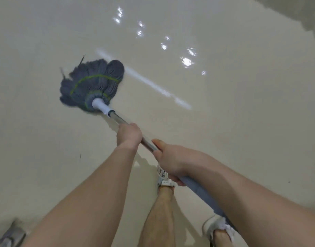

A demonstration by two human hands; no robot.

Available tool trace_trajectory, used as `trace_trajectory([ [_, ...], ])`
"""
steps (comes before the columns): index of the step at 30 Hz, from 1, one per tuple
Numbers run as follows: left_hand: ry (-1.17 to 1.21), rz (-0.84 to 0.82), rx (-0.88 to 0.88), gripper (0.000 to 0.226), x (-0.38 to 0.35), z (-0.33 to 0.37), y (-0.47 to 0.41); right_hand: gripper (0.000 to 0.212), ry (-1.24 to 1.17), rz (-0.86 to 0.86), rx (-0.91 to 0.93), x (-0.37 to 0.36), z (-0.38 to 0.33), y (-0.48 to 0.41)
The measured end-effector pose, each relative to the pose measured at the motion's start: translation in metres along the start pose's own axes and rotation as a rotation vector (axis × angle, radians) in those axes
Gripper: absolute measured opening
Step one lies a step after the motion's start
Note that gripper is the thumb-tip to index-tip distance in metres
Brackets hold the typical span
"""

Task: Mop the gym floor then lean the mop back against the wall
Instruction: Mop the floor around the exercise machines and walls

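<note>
both hands [129, 134] grip mop handle [117, 120]; mop head [91, 84] touches open floor [224, 107].

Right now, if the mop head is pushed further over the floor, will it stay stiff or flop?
The mop head is loose grey strands, fanned flat, so it probably flops and drags. The floor shines, perhaps wet, so it likely glides easily.

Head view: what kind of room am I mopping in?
Probably a large indoor hall, maybe a gym: a broad, glossy cream floor, a white painted line across it, and ceiling-light reflections.
</note>
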State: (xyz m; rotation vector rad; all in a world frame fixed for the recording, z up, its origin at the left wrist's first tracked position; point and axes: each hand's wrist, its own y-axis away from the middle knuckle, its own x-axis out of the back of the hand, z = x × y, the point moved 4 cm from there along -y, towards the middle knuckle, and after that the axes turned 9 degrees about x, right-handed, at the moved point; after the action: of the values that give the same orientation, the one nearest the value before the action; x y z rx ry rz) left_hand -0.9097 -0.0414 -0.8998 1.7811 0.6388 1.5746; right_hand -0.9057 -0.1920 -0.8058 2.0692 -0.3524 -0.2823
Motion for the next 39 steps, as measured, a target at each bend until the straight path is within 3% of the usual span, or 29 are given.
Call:
trace_trajectory([
  [2, -0.085, -0.031, -0.027, 0.038, -0.025, -0.007, 0.030, 0.047, 0.097, 0.026, 0.000, -0.003, 0.028, 0.024],
  [7, -0.292, -0.074, -0.127, 0.044, -0.108, -0.009, 0.119, 0.043, -0.074, 0.163, -0.099, -0.005, 0.125, 0.105],
  [12, -0.292, -0.203, -0.154, 0.050, -0.200, -0.026, 0.236, 0.047, -0.079, 0.199, -0.150, 0.003, 0.239, 0.193],
  [18, -0.360, -0.360, -0.183, 0.067, -0.300, -0.062, 0.344, 0.039, -0.410, 0.270, -0.358, -0.017, 0.350, 0.297],
  [20, -0.507, -0.333, -0.321, 0.067, -0.307, -0.067, 0.368, 0.033, -0.441, 0.251, -0.409, -0.020, 0.363, 0.312],
  [23, -0.626, -0.282, -0.642, 0.040, -0.307, -0.067, 0.375, 0.026, -0.342, 0.224, -0.368, -0.024, 0.358, 0.310],
  [26, -0.650, -0.378, -0.729, 0.035, -0.294, -0.068, 0.362, 0.029, -0.127, 0.207, -0.325, -0.023, 0.338, 0.293],
  [28, -0.685, -0.343, -0.821, 0.035, -0.274, -0.067, 0.341, 0.033, -0.033, 0.191, -0.318, -0.022, 0.317, 0.277],
  [32, -0.700, -0.260, -0.824, 0.034, -0.214, -0.073, 0.272, 0.037, 0.129, 0.145, -0.254, -0.037, 0.254, 0.216],
  [37, -0.921, -0.090, -0.892, 0.036, -0.112, -0.096, 0.159, 0.028, 0.091, 0.053, -0.198, -0.091, 0.146, 0.115],
  [39, -0.964, -0.034, -0.861, 0.035, -0.069, -0.105, 0.109, 0.030, 0.180, 0.016, -0.159, -0.109, 0.098, 0.075],
])
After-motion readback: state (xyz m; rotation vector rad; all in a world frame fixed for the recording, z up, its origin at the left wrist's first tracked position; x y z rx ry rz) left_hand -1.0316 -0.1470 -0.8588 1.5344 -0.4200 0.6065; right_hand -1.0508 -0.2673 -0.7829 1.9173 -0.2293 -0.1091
